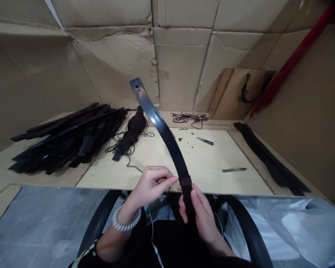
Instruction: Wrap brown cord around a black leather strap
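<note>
The right hand [202, 219] was at bottom centre, its fingers [197, 197] closed around the lower end of a glossy black strap [163, 128]. The left hand [152, 184] reached in from the lower left, its fingers [167, 181] pinched together just beside a brown cord wrap [185, 181] on the strap. The strap's long axis curved up and leftward above the tabletop [156, 167], its holed tip pointing toward upper centre.
</note>
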The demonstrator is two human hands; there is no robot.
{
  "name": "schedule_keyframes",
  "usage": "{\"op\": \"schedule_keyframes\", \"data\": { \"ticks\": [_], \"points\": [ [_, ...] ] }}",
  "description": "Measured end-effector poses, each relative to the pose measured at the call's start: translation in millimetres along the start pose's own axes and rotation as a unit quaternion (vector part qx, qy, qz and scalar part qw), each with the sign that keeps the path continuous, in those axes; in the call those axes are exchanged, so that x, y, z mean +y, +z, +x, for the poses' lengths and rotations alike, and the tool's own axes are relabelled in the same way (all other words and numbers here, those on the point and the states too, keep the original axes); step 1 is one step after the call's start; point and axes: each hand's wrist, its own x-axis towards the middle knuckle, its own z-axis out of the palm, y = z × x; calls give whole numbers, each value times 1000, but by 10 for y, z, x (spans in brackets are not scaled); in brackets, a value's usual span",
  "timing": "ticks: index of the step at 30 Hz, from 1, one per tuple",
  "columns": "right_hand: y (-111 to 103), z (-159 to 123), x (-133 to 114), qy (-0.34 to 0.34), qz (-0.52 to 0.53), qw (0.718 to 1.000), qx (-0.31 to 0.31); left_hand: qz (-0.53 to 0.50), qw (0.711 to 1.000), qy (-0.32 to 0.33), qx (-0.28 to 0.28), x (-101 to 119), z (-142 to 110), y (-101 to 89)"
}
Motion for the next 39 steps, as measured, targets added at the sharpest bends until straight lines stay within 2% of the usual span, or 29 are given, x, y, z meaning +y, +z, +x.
{"op": "schedule_keyframes", "data": {
  "ticks": [3,5,7,9,12,15,17,19,20,22,25,27,29,31,35,39],
  "points": [
    [-4,-14,17,3,17,1000,3,-69,994,-64,-59,-28,0,-10],
    [4,-26,19,6,37,999,0,-142,979,-103,-100,-89,6,-8],
    [7,-32,7,22,82,996,-37,-199,966,-112,-118,-168,13,5],
    [-6,-23,-10,45,164,981,-91,-232,961,-104,-112,-235,20,30],
    [-55,23,15,104,305,924,-206,-273,954,-93,-86,-266,37,81],
    [-108,77,136,154,404,839,-329,-329,936,-106,-71,-229,53,129],
    [-124,94,227,136,459,792,-379,-344,928,-129,-61,-206,49,155],
    [-124,88,272,100,487,774,-393,-331,930,-151,-49,-198,31,175],
    [-120,81,268,91,477,784,-388,-325,932,-157,-44,-198,17,182],
    [-110,71,206,98,402,846,-336,-309,936,-162,-30,-202,-14,185],
    [-100,84,36,95,208,955,-190,-237,959,-158,9,-194,-50,160],
    [-95,100,-65,63,73,991,-92,-184,970,-153,28,-179,-57,129],
    [-88,101,-119,29,-33,999,-30,-168,974,-147,23,-159,-49,94],
    [-77,84,-121,16,-69,997,-10,-169,976,-138,-1,-146,-35,62],
    [-68,45,-41,60,1,996,-64,-200,970,-127,-56,-170,-24,3],
    [-72,52,10,57,30,995,-77,-221,965,-127,-69,-199,-62,-48]
  ]
}}
